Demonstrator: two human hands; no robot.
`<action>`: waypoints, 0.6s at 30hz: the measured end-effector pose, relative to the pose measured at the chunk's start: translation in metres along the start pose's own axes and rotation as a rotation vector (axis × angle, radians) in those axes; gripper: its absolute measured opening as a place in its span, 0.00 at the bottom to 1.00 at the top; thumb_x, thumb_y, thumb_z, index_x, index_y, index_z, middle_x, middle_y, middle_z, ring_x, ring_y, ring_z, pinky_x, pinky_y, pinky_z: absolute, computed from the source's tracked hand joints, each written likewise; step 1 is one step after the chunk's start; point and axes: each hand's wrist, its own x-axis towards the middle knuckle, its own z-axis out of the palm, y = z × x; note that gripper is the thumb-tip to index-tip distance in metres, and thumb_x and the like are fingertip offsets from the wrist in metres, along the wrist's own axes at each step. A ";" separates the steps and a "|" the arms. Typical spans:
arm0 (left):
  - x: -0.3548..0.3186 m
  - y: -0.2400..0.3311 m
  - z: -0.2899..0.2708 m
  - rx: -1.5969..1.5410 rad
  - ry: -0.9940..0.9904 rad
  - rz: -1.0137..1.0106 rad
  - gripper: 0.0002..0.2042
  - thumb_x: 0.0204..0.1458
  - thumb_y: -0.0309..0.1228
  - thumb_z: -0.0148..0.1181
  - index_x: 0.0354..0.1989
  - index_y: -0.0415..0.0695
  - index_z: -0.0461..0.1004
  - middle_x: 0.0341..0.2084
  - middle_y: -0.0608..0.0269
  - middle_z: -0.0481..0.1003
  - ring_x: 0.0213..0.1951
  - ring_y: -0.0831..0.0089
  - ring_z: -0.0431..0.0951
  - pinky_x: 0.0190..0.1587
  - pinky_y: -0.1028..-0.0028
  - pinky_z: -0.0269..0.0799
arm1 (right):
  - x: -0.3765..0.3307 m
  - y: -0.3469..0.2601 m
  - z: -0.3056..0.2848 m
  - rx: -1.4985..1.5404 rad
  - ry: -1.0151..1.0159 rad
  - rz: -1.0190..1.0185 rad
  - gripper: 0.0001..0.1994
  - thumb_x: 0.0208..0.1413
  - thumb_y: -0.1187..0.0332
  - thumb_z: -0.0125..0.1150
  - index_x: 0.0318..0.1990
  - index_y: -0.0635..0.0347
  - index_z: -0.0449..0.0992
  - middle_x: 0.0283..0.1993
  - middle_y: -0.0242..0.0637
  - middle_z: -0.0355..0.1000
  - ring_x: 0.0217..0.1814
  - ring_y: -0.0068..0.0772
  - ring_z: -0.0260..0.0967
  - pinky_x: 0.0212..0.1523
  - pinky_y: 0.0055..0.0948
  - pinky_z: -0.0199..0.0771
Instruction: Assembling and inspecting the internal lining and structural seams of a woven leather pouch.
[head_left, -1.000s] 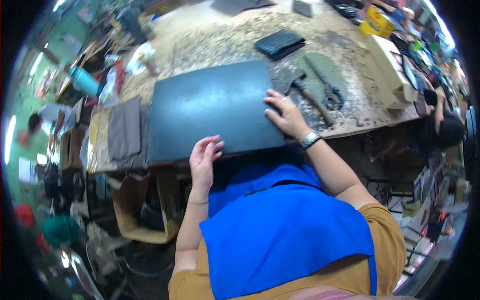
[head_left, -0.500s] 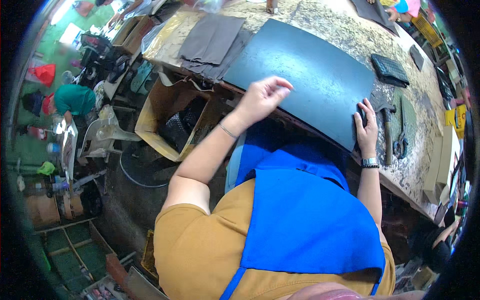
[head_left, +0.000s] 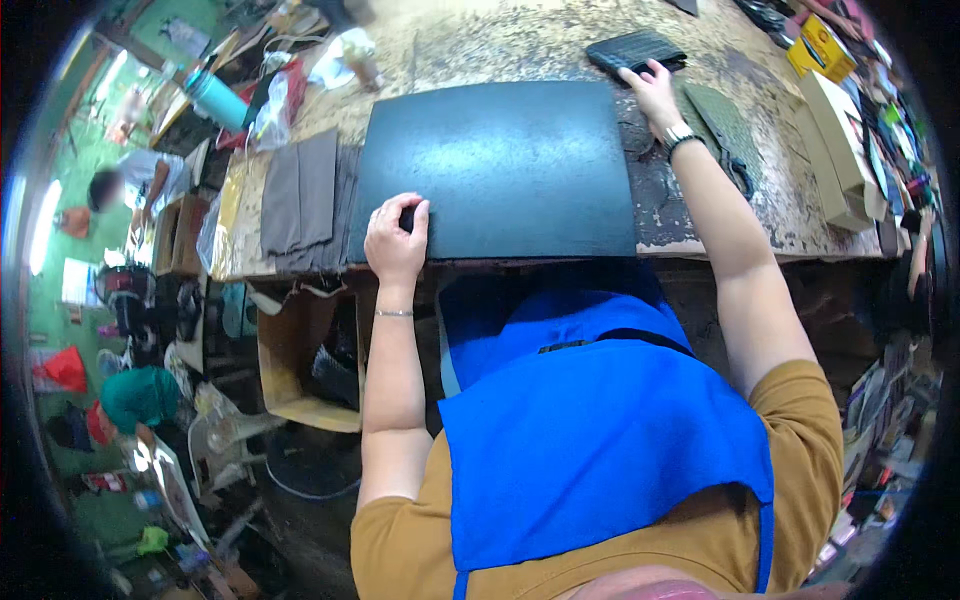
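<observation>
A large dark rectangular sheet (head_left: pixel 500 165) lies flat on the worn workbench (head_left: pixel 700 215). My left hand (head_left: pixel 397 238) rests on the sheet's near left corner, fingers curled on its surface. My right hand (head_left: pixel 655 90), with a watch on the wrist, reaches to the far right and touches a small dark textured piece (head_left: pixel 634 50) lying beyond the sheet's far corner. Whether it grips that piece is unclear.
Brown-grey material pieces (head_left: pixel 300 195) lie left of the sheet. A teal bottle (head_left: pixel 215 100) and plastic bags sit at the bench's far left. Cardboard boxes (head_left: pixel 835 130) stand right. An open carton (head_left: pixel 305 360) sits under the bench. A person (head_left: pixel 120 185) is at left.
My right hand has left the sheet's right edge and reached out to the small dark piece. My left hand has settled on the sheet's near left corner. The view has swung.
</observation>
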 end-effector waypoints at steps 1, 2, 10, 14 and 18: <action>-0.003 -0.004 -0.004 0.012 0.016 -0.004 0.06 0.49 0.35 0.63 0.30 0.48 0.77 0.34 0.67 0.79 0.39 0.63 0.77 0.42 0.68 0.72 | 0.012 0.003 0.015 -0.053 -0.015 0.023 0.48 0.44 0.55 0.72 0.66 0.64 0.46 0.63 0.58 0.57 0.61 0.43 0.61 0.55 0.36 0.68; -0.009 -0.009 -0.012 0.040 0.013 -0.033 0.06 0.49 0.35 0.62 0.30 0.48 0.77 0.34 0.67 0.79 0.39 0.63 0.77 0.42 0.68 0.72 | 0.014 0.003 0.033 -0.011 -0.050 0.048 0.49 0.43 0.55 0.73 0.66 0.63 0.46 0.61 0.58 0.59 0.56 0.44 0.65 0.53 0.36 0.70; 0.000 0.001 0.011 0.022 -0.026 -0.004 0.08 0.49 0.37 0.63 0.33 0.48 0.78 0.34 0.65 0.79 0.40 0.63 0.77 0.44 0.67 0.72 | 0.004 -0.017 0.042 0.023 0.015 -0.426 0.24 0.49 0.63 0.65 0.53 0.59 0.66 0.41 0.39 0.70 0.43 0.33 0.69 0.46 0.30 0.69; -0.002 -0.001 -0.007 -0.052 -0.028 -0.115 0.14 0.48 0.40 0.65 0.42 0.48 0.77 0.36 0.62 0.79 0.41 0.65 0.77 0.44 0.68 0.72 | -0.105 -0.060 0.064 0.211 -0.596 -0.412 0.20 0.56 0.72 0.59 0.55 0.60 0.64 0.37 0.26 0.64 0.37 0.15 0.59 0.39 0.19 0.63; 0.004 0.003 -0.002 -0.300 -0.028 -0.188 0.14 0.51 0.39 0.63 0.43 0.45 0.76 0.37 0.58 0.78 0.41 0.65 0.78 0.45 0.69 0.72 | -0.162 -0.043 0.043 0.068 -0.702 -0.422 0.19 0.54 0.73 0.58 0.54 0.59 0.65 0.43 0.32 0.66 0.40 0.18 0.63 0.47 0.23 0.68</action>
